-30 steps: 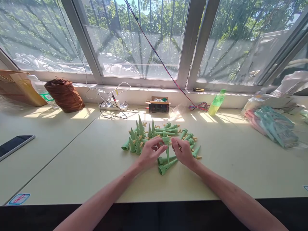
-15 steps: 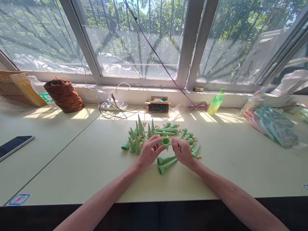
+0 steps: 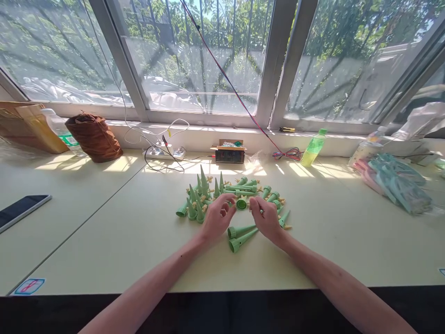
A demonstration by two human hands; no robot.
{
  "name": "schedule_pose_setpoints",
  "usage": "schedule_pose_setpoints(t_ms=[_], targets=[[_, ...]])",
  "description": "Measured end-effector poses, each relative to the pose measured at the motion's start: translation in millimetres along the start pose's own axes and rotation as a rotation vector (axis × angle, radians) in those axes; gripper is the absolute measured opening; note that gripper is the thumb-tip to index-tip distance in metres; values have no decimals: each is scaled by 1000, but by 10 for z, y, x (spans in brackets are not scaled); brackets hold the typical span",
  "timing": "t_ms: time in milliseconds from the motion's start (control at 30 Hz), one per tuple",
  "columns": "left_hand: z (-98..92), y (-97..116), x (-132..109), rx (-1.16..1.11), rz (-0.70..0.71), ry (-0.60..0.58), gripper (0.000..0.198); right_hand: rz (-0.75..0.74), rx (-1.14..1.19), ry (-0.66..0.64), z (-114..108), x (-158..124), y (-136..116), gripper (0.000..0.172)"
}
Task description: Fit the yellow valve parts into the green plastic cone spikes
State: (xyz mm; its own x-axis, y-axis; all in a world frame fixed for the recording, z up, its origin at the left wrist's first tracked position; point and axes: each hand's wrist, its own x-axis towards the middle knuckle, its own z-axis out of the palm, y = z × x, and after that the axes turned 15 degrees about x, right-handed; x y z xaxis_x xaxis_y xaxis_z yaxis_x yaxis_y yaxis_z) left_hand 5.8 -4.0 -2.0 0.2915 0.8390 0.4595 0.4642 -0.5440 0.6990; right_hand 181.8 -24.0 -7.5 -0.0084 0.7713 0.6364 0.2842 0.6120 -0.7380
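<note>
A green cone piece (image 3: 241, 204) shows its round open end toward me, between my two hands. My left hand (image 3: 219, 215) is curved beside it, thumb and fingers apart, with a small gap to the piece. My right hand (image 3: 264, 216) is closed at the piece's right side, its fingertips pinched near a small part at the piece's edge. Around the hands lie several green cones with tan fittings; some cones (image 3: 204, 182) stand upright at the left. Two loose green cones (image 3: 239, 241) lie just below my hands.
Along the window side are a small dark box (image 3: 230, 155), a power strip (image 3: 163, 152), a brown bag (image 3: 93, 138) and a green bottle (image 3: 313, 148). A phone (image 3: 22, 211) lies at the left, and plastic bags (image 3: 399, 181) at the right.
My left thumb and fingers have come off the green piece and spread apart. The piece now sits slightly further right, beside my closed right hand.
</note>
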Motion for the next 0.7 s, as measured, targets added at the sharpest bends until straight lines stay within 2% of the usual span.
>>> schedule_pose_setpoints(t_ms=[67,167,300,700], targets=[[-15,16,13,-96,-95,-46,37,3,13,-19,-3,-7,4,42],[-38,24,28,-205,-187,-174,53,14,17,-90,-1,-19,15,41],[-58,16,34,-289,-214,-297,53,30,28,-146,6,-27,43,39],[-71,56,12,-332,-184,-219,40,-22,16,-132,7,-24,56,39]])
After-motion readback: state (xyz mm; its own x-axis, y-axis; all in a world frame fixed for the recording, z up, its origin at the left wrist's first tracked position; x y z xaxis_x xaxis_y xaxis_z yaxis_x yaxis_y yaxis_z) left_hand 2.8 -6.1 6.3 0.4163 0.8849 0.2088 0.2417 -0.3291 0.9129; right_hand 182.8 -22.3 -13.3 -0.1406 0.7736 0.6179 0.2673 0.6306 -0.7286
